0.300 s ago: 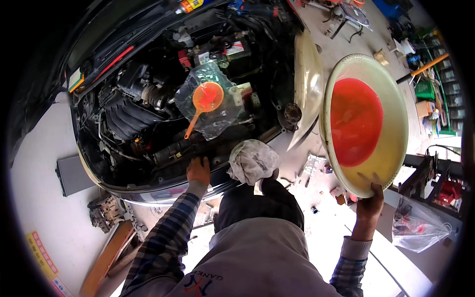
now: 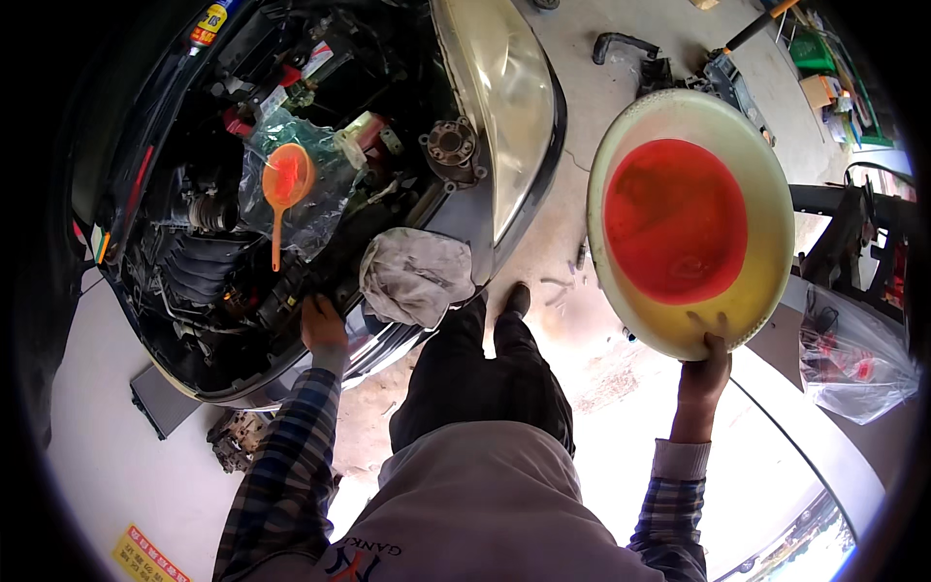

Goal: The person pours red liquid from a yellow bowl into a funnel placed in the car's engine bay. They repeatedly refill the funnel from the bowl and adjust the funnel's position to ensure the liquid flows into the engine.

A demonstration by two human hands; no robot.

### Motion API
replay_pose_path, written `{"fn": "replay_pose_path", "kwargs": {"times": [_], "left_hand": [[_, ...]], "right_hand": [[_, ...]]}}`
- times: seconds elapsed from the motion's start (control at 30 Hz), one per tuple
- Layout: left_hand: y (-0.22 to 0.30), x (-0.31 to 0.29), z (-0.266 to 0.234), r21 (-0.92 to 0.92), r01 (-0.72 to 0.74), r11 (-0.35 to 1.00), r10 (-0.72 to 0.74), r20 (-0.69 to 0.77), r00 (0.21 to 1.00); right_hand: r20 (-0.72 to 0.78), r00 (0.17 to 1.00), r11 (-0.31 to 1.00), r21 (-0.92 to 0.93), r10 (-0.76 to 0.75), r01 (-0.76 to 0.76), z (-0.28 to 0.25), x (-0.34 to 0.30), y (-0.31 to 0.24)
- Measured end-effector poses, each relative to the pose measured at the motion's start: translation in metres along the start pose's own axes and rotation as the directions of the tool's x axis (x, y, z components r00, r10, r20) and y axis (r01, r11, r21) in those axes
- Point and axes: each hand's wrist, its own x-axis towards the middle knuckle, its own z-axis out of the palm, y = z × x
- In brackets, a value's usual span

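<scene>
Shifted since the earlier frame: engine bay (image 2: 204, 262) and headlight (image 2: 509, 107), both farther left in view; cream basin (image 2: 766, 252), rounder in outline. Right hand (image 2: 706, 369): pinching the basin's near rim; inside, a broad pool of red liquid (image 2: 674, 221). Left hand (image 2: 322, 325): at the bay's front edge; whether fingers are spread or pressed together, cannot tell. Just right of it: crumpled grey cloth (image 2: 417, 278). Beyond it: orange scoop (image 2: 288, 175), red in its bowl, on clear plastic sheet (image 2: 325, 209). Between the hands: floor strip (image 2: 553, 257), separating headlight from basin. Right of the right hand: clear bag (image 2: 853, 364), contents hard to make out. Deeper engine parts: lost in shadow.
</scene>
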Motion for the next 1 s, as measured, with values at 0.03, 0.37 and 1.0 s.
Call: {"fn": "replay_pose_path", "kwargs": {"times": [0.03,0.37,1.0], "left_hand": [[0.0,0.003,0.007,0.006,0.009,1.0,-0.009,-0.009,1.0],[-0.155,0.048,-0.015,-0.083,-0.123,0.989,0.127,0.039,0.991],[-0.008,0.079,0.073,-0.085,0.01,0.996,-0.012,-0.018,1.0]], "right_hand": [[-0.036,0.999,1.0,0.01,-0.004,0.004,-0.013,0.01,0.014],[-0.213,0.959,0.965,0.224,0.185,-0.136,-0.171,0.137,0.329],[-0.157,0.956,0.968,0.074,0.247,-0.238,-0.11,0.394,0.648]]}}
